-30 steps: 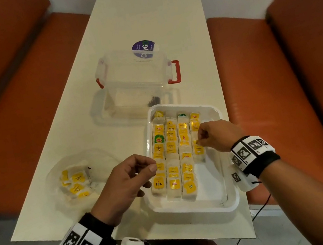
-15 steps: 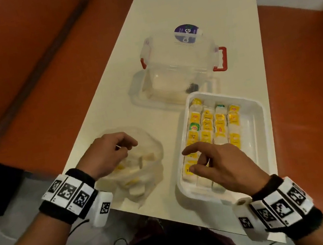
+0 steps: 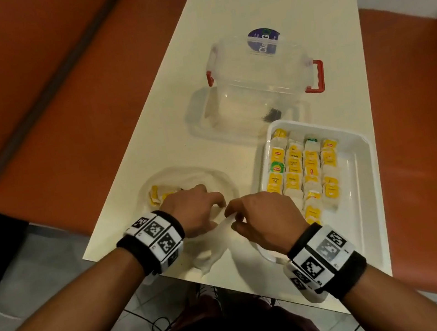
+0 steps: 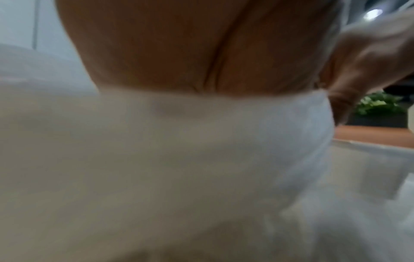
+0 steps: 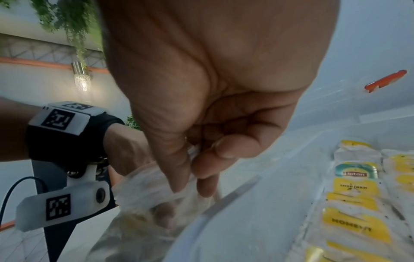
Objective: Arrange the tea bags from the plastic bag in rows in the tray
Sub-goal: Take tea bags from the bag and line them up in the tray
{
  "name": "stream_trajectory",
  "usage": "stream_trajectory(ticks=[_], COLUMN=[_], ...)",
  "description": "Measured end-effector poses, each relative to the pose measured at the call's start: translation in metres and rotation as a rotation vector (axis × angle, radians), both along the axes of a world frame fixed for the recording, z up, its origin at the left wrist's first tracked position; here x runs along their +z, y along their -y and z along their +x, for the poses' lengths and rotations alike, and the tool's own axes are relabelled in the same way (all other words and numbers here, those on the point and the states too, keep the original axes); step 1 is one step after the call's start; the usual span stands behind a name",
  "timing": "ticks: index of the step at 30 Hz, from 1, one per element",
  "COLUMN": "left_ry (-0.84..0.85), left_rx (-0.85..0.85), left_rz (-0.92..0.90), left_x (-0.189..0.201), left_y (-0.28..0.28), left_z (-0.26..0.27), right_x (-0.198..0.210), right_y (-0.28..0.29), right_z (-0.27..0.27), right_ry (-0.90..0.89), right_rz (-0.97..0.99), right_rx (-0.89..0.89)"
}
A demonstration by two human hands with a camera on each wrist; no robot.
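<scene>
On a cream table [image 3: 257, 12] between orange benches [image 3: 21, 83], both hands' fingers pinch the plastic bag [image 3: 213, 242].

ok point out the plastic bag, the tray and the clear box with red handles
plastic bag [image 3: 210, 242], head view, loose film near the table edge
tray [image 3: 363, 198], head view, bare floor right of the tea bags
clear box [image 3: 254, 77], head view, near wall

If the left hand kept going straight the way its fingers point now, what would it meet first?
Most likely the loose tea bags inside the plastic bag: the left hand grips the bag's mouth, fingers pointing into it. Depth is unclear; the film may come first.
</scene>
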State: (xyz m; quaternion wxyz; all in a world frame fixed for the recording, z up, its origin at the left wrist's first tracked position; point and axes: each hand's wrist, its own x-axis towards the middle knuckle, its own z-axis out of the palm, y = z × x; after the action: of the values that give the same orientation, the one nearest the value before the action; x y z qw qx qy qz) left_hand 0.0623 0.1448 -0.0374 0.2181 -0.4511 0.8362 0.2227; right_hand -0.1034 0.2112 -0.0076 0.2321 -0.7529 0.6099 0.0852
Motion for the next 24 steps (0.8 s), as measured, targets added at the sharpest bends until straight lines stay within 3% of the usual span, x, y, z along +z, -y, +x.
stream_trajectory(ticks=[4,9,18,24], left_ry=[0.012,-0.064,0.026,0.134], left_rx=[-0.025,-0.044,-0.212,-0.376], left_rz=[-0.027,0.135,0.365,0.199], left_x=[-0.002,0.007,0.019,0.014], left_y=[0.007,0.019,0.024,0.011], left_z=[0.001,0.019,0.030,0.027], right_x=[-0.001,0.004,0.016,0.020], right_y=[0.000,-0.001,0.007,0.008], right_z=[0.001,-0.001,0.008,0.008], right_ry=[-0.039,-0.074,-0.058,-0.049], right_rz=[-0.028,-0.055,-0.098,-0.103], right_rx=[-0.067,-0.095,-0.111,-0.123])
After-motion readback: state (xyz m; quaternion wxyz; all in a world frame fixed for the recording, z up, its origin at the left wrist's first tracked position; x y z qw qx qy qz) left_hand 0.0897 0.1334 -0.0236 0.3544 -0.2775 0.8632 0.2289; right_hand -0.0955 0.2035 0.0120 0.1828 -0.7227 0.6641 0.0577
